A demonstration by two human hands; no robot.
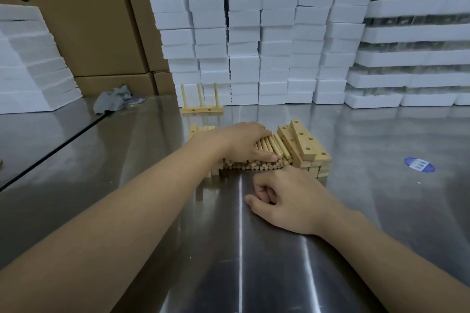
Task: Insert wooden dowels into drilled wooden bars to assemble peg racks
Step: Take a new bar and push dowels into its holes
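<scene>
A heap of light wooden dowels (276,146) lies at the middle of the steel table (381,211). My left hand (241,141) lies on top of the heap, its fingers and thumb curled round some dowels. To the right of the heap is a stack of drilled wooden bars (309,146), and a few more bars (197,129) show behind my left wrist. My right hand (290,198) rests on the table just in front of the heap, fingers curled, holding nothing I can see. One finished peg rack (201,107) with three upright dowels stands further back.
White foam blocks (254,33) are stacked in a wall behind the table, with more foam at the left (30,63) and right. Cardboard boxes (89,20) stand at the back left. A crumpled grey rag (112,99) and a blue sticker (419,164) lie on the table.
</scene>
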